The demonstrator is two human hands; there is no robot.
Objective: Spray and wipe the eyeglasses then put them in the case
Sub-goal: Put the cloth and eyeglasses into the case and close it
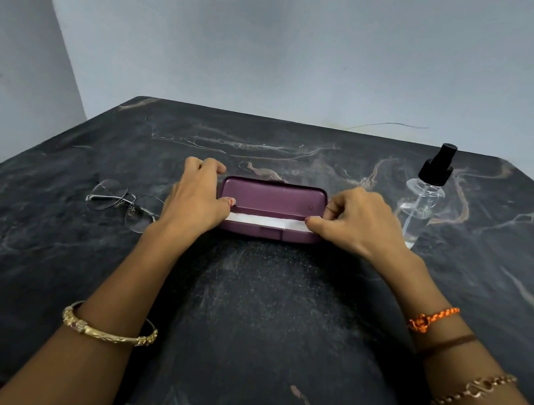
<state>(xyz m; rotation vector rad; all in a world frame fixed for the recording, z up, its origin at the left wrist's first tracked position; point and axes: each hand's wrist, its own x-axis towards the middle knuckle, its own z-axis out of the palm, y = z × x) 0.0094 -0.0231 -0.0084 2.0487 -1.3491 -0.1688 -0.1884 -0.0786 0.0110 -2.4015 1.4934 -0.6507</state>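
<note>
A: Where were the eyeglasses (125,203)?

B: Flat on the dark worktop (277,308), just left of the purple case (271,199), unfolded and untouched. The case stood open, with a white cloth (264,221) lying along its front edge.

A: And the hands?

B: The left hand (196,191) had its fingers curled round the case's left end, thumb on the cloth. The right hand (359,221) pinched the cloth's right end beside the case.

A: Risks?

B: I judged that the left wrist, so near the glasses, could nudge them. Tugging the cloth might drag the case toward the spray bottle (423,205) just right of it.

A: Anything unclear?

B: The case's interior, and whether the cloth was folded.
</note>
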